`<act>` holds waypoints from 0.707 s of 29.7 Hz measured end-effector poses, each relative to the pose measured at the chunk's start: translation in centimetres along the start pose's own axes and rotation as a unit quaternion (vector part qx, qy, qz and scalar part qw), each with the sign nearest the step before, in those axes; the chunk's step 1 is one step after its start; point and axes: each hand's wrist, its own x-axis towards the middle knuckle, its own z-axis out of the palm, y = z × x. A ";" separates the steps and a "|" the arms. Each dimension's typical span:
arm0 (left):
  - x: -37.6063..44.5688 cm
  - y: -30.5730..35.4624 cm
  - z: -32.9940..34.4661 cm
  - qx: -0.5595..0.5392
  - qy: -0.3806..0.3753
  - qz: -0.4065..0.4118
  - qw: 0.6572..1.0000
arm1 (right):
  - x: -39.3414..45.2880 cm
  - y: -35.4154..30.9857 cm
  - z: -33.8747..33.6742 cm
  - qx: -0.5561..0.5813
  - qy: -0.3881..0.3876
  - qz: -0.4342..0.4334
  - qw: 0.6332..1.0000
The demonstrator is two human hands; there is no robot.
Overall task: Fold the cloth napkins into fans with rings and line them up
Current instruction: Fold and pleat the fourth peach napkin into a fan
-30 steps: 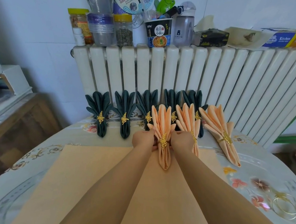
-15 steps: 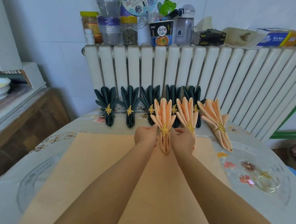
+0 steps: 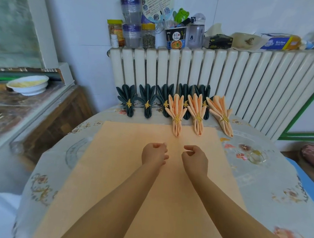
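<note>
1. With three peach fans (image 3: 177, 112) ringed and lined up before five dark fans (image 3: 128, 102) at the bench's (image 3: 272, 189) far edge: between napkins.
2. Left hand (image 3: 153, 153), right hand (image 3: 194, 158): loosely curled, empty, over flat peach napkin (image 3: 127, 174).
3. Next, likely: pleat napkin; fetch spare ring (image 3: 255, 157), right.

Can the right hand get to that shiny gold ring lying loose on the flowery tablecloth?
Probably yes. The right hand is empty, fingers loosely curled, over the flat peach cloth napkin. The loose gold ring lies to its right on the floral tablecloth, with only bare cloth between them.
</note>
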 end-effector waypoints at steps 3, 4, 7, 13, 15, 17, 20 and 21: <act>-2.6 -1.0 -1.3 0.037 -0.008 0.032 0.999 | -2.6 1.0 -0.8 -0.009 -0.016 -0.012 1.000; -4.3 -1.7 -2.2 0.055 -0.014 0.045 0.997 | -4.4 1.3 -1.4 -0.008 -0.030 -0.021 0.999; -8.3 -3.7 -4.5 0.103 -0.036 0.089 0.990 | -8.5 2.7 -2.7 -0.009 -0.062 -0.049 0.997; -13.0 -6.9 -8.3 0.261 -0.097 0.167 0.946 | -13.3 4.7 -5.0 -0.075 -0.145 -0.130 0.978; -14.3 -7.8 -9.6 0.325 -0.128 0.204 0.914 | -14.7 5.2 -5.8 -0.108 -0.178 -0.174 0.962; -15.3 -8.4 -10.9 0.368 -0.159 0.225 0.888 | -15.9 5.8 -6.4 -0.167 -0.200 -0.217 0.941; -16.0 -9.2 -12.5 0.399 -0.215 0.234 0.860 | -17.0 6.8 -7.5 -0.245 -0.254 -0.265 0.897; -16.1 -9.5 -13.0 0.408 -0.230 0.240 0.850 | -17.3 7.2 -7.9 -0.248 -0.271 -0.275 0.888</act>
